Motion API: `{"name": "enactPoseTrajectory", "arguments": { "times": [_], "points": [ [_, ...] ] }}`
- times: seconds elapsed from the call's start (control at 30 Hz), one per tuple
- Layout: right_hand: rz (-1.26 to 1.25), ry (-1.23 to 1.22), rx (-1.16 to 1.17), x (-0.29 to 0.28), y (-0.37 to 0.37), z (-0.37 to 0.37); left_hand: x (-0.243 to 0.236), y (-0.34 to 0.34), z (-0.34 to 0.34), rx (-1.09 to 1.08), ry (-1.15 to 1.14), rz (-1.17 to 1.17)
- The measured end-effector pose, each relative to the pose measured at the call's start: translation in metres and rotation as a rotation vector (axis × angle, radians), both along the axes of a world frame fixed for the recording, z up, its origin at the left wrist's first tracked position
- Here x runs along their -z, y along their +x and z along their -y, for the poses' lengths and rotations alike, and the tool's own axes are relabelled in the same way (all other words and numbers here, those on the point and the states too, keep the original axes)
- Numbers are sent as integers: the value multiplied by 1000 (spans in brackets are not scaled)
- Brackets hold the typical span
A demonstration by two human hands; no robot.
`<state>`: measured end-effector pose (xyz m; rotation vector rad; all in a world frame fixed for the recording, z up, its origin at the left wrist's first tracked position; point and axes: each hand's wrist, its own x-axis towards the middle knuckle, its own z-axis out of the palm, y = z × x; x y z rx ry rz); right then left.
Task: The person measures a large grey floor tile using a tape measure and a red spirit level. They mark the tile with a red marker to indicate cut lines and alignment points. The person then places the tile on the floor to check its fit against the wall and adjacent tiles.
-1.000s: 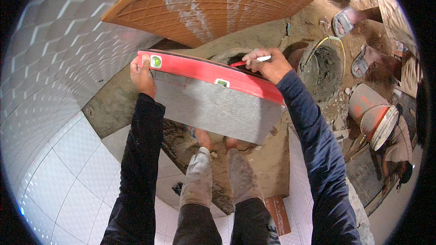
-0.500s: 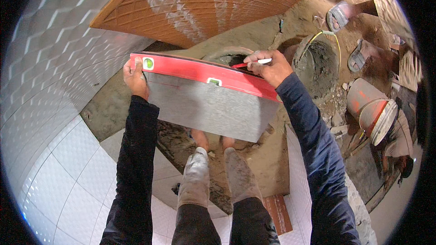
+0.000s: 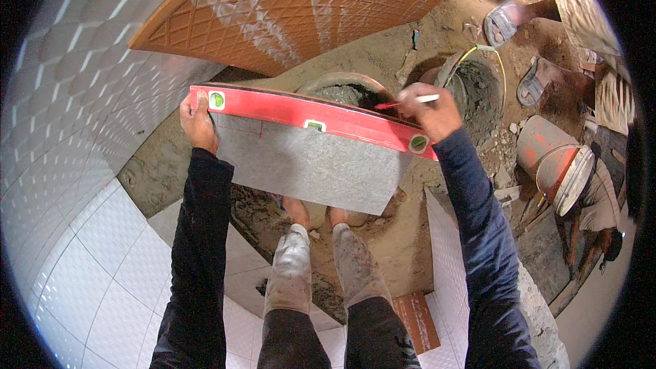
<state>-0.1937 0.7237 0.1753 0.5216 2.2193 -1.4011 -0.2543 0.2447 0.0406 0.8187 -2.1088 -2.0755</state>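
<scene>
A red spirit level (image 3: pixel 273 111) lies along the far edge of a grey rectangular tile (image 3: pixel 307 167), which is raised in front of my shins. My left hand (image 3: pixel 198 126) grips the level's left end, thumb on its face, beside the tile's corner. Thin red lines mark the tile's upper left. In my right hand (image 3: pixel 437 115) is a red and white pen (image 3: pixel 428 98), its red end pointing left over the level's far edge. The fingers are closed around the pen, just beyond the level's right part.
A brown panel with a gridded face (image 3: pixel 328 17) leans at the back. Two mortar-holding vessels, a bucket (image 3: pixel 478 89) and a basin (image 3: pixel 342 92), stand beyond the level. Right are a tipped bucket (image 3: pixel 547 147), a person's sandalled feet (image 3: pixel 502 24) and a crouching person (image 3: pixel 601 198).
My right hand has moved right and slightly away from the level with the pen, uncovering the vial at its right end. The left hand keeps its grip.
</scene>
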Motion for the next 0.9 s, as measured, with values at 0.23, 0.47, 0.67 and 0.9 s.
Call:
{"name": "enactPoseTrajectory", "arguments": {
  "times": [0.23, 0.47, 0.67, 0.9],
  "points": [
    [-109, 809, -371, -13, 65, -4, -2, -1, 2, 9, -40, 49],
    [-181, 830, -655, -16, 71, 20, -18, 8, 4, 41, -77, 35],
    [-337, 609, -664, -31, 108, 22, -76, 49, 10, -61, -341, 16],
    [-469, 344, -704, -77, 176, 74, -163, 168, 22, -379, 231, 211]
  ]
}}
